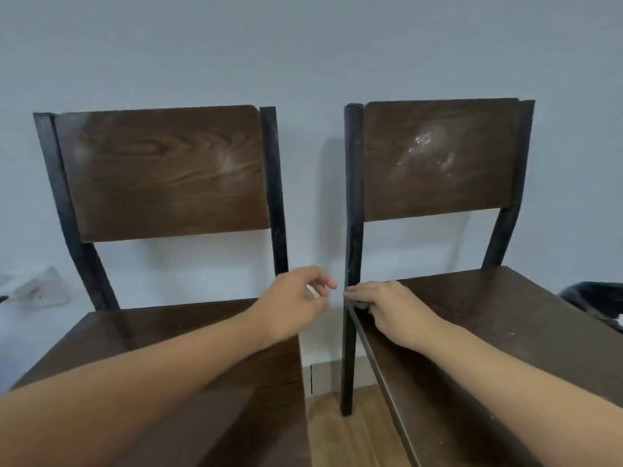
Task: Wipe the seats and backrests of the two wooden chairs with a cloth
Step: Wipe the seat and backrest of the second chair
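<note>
Reaching forward, I have both hands in the gap between the two wooden chairs: my right hand (387,308) lies on the back left corner of the right chair's seat (488,332), fingers curled over the seat edge beside its black rear post. My left hand (296,305) hovers above the back right corner of the left chair's seat (168,348), loosely curled, fingers part open, gripping nothing I can make out. I cannot spot a cloth, and whitish smudges mark the right chair's backrest (438,156) while the left backrest (161,170) stands against the wall.
</note>
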`<state>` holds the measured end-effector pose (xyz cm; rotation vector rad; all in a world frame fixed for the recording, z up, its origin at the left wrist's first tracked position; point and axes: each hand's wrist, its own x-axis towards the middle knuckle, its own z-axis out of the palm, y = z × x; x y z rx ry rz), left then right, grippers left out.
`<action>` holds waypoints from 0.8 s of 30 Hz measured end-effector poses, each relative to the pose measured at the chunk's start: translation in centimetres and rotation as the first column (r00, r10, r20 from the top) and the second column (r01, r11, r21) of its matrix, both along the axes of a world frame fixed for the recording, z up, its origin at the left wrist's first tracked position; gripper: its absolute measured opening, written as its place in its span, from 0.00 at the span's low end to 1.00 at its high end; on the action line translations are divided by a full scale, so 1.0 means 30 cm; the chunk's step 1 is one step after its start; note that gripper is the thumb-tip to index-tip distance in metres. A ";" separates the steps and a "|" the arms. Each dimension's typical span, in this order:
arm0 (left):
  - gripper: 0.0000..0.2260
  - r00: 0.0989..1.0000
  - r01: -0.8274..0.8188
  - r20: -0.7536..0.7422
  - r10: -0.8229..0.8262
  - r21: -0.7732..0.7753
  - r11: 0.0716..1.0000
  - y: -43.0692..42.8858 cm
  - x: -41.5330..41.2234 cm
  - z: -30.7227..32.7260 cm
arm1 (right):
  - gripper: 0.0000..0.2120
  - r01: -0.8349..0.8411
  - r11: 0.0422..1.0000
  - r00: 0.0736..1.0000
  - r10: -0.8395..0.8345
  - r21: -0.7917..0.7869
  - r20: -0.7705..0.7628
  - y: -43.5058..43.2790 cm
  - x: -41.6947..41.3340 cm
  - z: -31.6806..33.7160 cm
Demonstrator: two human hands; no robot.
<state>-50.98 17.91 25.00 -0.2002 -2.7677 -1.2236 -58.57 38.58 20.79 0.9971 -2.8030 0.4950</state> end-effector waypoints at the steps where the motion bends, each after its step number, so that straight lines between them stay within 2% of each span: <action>1: 0.10 0.998 0.040 0.039 -0.039 -0.032 0.999 0.053 -0.028 -0.028 | 0.30 0.016 1.000 1.000 -0.016 0.010 -0.002 0.021 -0.015 -0.012; 4: 0.14 0.997 0.043 0.061 -0.037 -0.105 0.994 0.154 -0.092 -0.076 | 0.31 0.137 0.990 0.989 -0.139 0.039 0.050 0.171 -0.071 -0.010; 7: 0.16 0.999 0.031 0.038 -0.026 -0.144 0.989 0.186 -0.138 -0.094 | 0.31 0.392 0.919 0.911 -0.395 0.054 0.117 0.454 -0.114 0.010; 9: 0.17 0.999 0.027 0.044 -0.020 -0.163 0.986 0.190 -0.156 -0.100 | 0.27 0.556 0.825 0.819 -0.565 0.099 0.105 0.706 -0.141 0.020; 11: 0.17 0.999 0.012 0.048 -0.004 -0.172 0.985 0.184 -0.157 -0.111 | 0.18 0.716 0.683 0.674 -0.730 0.148 0.108 0.904 -0.145 0.051; 13: 0.18 0.999 0.014 0.053 -0.004 -0.177 0.984 0.185 -0.154 -0.117 | 0.12 0.834 0.551 0.546 -0.832 0.031 0.099 1.005 -0.141 0.089; 14: 0.19 0.998 0.018 0.056 -0.009 -0.176 0.984 0.187 -0.150 -0.120 | 0.13 0.846 0.523 0.534 -0.832 -0.107 0.153 1.008 -0.146 0.099; 16: 0.21 0.999 0.013 0.050 -0.004 -0.176 0.984 0.186 -0.141 -0.121 | 0.19 0.782 0.538 0.610 -0.765 -0.314 0.208 0.923 -0.142 0.125; 17: 0.22 0.999 0.008 0.045 0.000 -0.181 0.983 0.186 -0.137 -0.120 | 0.20 0.731 0.590 0.677 -0.691 -0.342 0.253 0.864 -0.141 0.125; 19: 0.22 0.999 0.004 0.040 0.004 -0.193 0.981 0.189 -0.128 -0.116 | 0.21 0.650 0.730 0.748 -0.565 -0.211 0.348 0.733 -0.106 0.093; 20: 0.22 0.999 0.005 0.041 0.004 -0.199 0.980 0.188 -0.121 -0.114 | 0.22 0.612 0.774 0.774 -0.543 -0.164 0.327 0.684 -0.086 0.058; 24: 0.24 0.998 0.025 0.060 -0.012 -0.211 0.977 0.185 -0.083 -0.109 | 0.23 0.511 0.846 0.848 -0.466 -0.152 0.253 0.599 0.045 0.001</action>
